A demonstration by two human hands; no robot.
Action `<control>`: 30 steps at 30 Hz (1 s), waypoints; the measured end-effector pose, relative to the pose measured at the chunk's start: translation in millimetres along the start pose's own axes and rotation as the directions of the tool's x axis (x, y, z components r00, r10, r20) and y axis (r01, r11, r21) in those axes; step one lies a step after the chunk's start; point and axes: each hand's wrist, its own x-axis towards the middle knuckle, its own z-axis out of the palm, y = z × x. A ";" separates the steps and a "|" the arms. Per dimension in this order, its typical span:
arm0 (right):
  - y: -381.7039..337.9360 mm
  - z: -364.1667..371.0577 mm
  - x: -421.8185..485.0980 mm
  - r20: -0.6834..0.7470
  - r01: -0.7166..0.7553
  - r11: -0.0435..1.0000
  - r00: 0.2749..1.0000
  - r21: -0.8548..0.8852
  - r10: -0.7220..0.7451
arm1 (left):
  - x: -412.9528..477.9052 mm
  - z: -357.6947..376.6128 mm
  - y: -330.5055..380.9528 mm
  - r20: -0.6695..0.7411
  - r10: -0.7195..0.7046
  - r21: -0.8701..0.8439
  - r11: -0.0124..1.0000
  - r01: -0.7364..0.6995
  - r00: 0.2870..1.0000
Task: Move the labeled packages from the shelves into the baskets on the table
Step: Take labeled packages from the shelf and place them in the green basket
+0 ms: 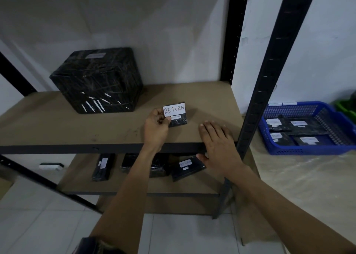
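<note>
Mid-frame, the small black wrapped package [178,121] stood upright, label facing camera, pinched by left hand [156,126]; right hand [217,144] lay flat on brown shelf [77,126].

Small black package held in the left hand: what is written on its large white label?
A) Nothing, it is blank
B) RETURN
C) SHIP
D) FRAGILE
B: the left hand pinches the small black package above the shelf, and its white label reads RETURN in handwritten capitals.
</note>
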 end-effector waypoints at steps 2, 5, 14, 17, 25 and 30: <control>0.7 -0.2 0.1 -0.001 0.004 1.000 1.000 0.005 -0.004 | -0.4 -0.5 2.2 -0.009 -0.016 -0.013 1.000 0.016 1.000; 0.6 -1.4 -0.3 0.010 0.012 1.000 1.000 0.018 -0.012 | -7.2 -1.8 10.3 -0.043 -0.080 -0.068 0.995 0.077 0.996; 8.1 -23.2 -21.6 0.098 0.138 0.977 0.983 0.160 -0.155 | -95.3 -14.6 50.6 -0.136 -0.176 -0.105 0.981 0.162 0.975; 14.1 -36.7 -54.4 0.099 0.199 0.950 0.969 0.243 -0.228 | -133.8 -13.4 63.4 -0.159 -0.180 -0.080 0.982 0.169 0.971; 66.4 -65.9 -174.2 0.233 0.140 0.908 0.941 0.394 -0.246 | -253.8 31.5 99.1 -0.147 -0.210 -0.073 0.977 0.202 0.966; 113.5 -70.3 -255.9 0.357 -0.021 0.875 0.917 0.484 -0.176 | -320.3 64.8 119.2 -0.090 -0.207 -0.082 0.976 0.200 0.974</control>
